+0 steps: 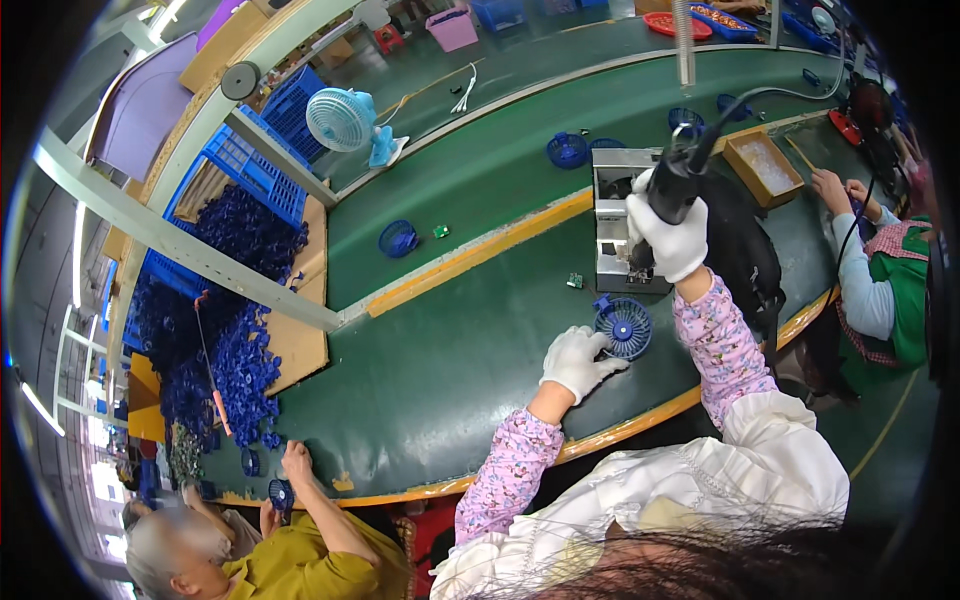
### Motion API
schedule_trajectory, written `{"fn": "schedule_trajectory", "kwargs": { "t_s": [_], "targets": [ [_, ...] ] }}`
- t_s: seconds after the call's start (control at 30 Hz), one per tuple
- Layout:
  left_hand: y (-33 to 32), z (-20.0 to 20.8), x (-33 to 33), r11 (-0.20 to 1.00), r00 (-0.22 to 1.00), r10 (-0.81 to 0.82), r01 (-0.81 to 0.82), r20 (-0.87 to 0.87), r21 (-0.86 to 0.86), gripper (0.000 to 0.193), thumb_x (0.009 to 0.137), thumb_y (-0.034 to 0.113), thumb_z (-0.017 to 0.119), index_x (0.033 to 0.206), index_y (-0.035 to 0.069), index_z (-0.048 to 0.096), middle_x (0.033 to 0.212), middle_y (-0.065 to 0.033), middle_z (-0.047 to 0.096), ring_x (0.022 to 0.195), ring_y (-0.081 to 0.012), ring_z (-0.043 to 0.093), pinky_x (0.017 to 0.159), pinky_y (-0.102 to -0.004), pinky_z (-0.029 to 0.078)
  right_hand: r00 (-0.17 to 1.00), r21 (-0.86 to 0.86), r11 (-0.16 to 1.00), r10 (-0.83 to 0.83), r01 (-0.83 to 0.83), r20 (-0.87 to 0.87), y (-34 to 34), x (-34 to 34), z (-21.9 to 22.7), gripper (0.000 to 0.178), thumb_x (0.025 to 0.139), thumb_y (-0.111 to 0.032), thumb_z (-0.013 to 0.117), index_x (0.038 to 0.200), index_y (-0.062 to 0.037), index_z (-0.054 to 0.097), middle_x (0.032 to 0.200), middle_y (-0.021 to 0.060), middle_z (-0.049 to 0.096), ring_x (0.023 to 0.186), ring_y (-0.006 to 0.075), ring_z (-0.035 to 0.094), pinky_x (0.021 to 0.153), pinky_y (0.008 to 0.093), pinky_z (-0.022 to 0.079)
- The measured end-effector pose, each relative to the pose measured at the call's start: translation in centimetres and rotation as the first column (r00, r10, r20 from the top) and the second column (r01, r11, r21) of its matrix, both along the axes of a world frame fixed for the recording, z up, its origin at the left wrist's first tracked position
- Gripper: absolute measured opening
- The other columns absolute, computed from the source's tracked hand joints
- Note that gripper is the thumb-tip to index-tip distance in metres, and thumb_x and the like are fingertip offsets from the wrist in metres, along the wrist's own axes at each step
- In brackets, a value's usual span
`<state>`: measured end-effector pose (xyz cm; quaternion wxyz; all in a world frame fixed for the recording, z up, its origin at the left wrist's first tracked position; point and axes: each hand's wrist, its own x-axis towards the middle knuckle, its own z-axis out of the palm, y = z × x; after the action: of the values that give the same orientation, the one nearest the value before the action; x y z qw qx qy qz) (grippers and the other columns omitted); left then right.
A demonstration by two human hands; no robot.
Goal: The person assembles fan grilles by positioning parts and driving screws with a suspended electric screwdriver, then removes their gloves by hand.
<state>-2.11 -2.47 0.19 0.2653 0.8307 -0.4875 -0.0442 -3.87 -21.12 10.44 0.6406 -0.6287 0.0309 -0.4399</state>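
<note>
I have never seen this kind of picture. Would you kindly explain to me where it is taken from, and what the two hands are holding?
There is no machine arm here: a camera on a person's head looks down, and its very wide lens bends straight edges. The hands in white gloves are that person's own.

The right hand is wrapped around a black tool, above a metal frame. The left hand is at the edge of a round blue fan part; whether it grips it is hard to tell.

On the green table, a small circuit board lies near that part. Far to the left is a heap of blue parts. Other people sit at both sides.
</note>
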Motion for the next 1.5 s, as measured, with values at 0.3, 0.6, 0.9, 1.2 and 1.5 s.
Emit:
{"fn": "schedule_trajectory", "kwargs": {
  "t_s": [0.3, 0.6, 0.9, 1.2, 1.5],
  "targets": [
    [0.0, 0.1, 0.2, 1.0, 1.0, -0.003, 0.003, -0.004, -0.016, 0.031, 0.066, 0.039, 0.073, 0.074, 0.01, 0.065, 0.075, -0.0097, 0.057, 0.079, -0.028, 0.056, 0.071, -0.0393, 0.045, 0.983, 0.052, 0.986, 0.16, -0.155, -0.093, 3.9, -1.8, -1.1, 0.019, 0.078, 0.008, 0.055, 0.095, -0.0006, 0.053, 0.067, 0.0024, 0.054, 0.049, 0.0113, 0.052, 0.045, 0.0242, 0.04],
    [-0.2, -0.4, 0.3, 0.992, 0.996, -0.021, 0.01, -0.088, -0.128, 0.03, 0.067, 0.037, 0.073, 0.075, 0.01, 0.065, 0.077, -0.0118, 0.059, 0.079, -0.0307, 0.057, 0.069, -0.0415, 0.045, 0.942, -0.154, 0.959, 0.19, -0.238, -0.276, 6.1, -2.4, -4.1, 0.022, 0.071, -0.003, 0.07, 0.09, -0.0037, 0.058, 0.077, 0.0003, 0.058, 0.07, 0.0086, 0.056, 0.064, 0.0244, 0.046],
    [-0.1, 0.6, 0.0, 0.999, 0.992, 0.016, -0.021, -0.128, -0.043, 0.043, 0.065, 0.035, 0.076, 0.098, 0.01, 0.064, 0.093, -0.0118, 0.064, 0.089, -0.0317, 0.059, 0.078, -0.0404, 0.047, 0.912, -0.257, 0.898, 0.278, -0.358, -0.301, 5.6, -2.6, -4.1, 0.031, 0.07, -0.017, 0.073, 0.094, -0.0031, 0.06, 0.073, 0.0041, 0.06, 0.066, 0.012, 0.055, 0.067, 0.0278, 0.047],
    [3.6, 2.2, 5.4, 0.871, 0.858, 0.491, -0.486, -0.152, 0.074, 0.033, 0.067, 0.039, 0.073, 0.081, 0.009, 0.068, 0.086, -0.0132, 0.066, 0.081, -0.0309, 0.062, 0.072, -0.0376, 0.048, 0.916, 0.276, 0.893, 0.391, -0.355, -0.087, 4.6, -3.2, -1.6, 0.024, 0.077, 0.002, 0.064, 0.098, -0.0027, 0.055, 0.067, -0.0004, 0.056, 0.054, 0.007, 0.053, 0.051, 0.023, 0.043],
    [7.0, -1.9, 7.9, 0.771, 0.799, 0.598, -0.595, -0.059, -0.228, 0.027, 0.078, 0.024, 0.064, 0.098, 0.007, 0.065, 0.091, -0.0127, 0.063, 0.086, -0.028, 0.06, 0.079, -0.0367, 0.047, 0.741, 0.343, 0.787, 0.608, -0.513, -0.285, 6.9, -1.0, -8.0, 0.027, 0.079, -0.01, 0.067, 0.102, -0.0041, 0.054, 0.07, -0.0005, 0.057, 0.059, 0.0074, 0.055, 0.053, 0.0231, 0.043]
  ]
}}
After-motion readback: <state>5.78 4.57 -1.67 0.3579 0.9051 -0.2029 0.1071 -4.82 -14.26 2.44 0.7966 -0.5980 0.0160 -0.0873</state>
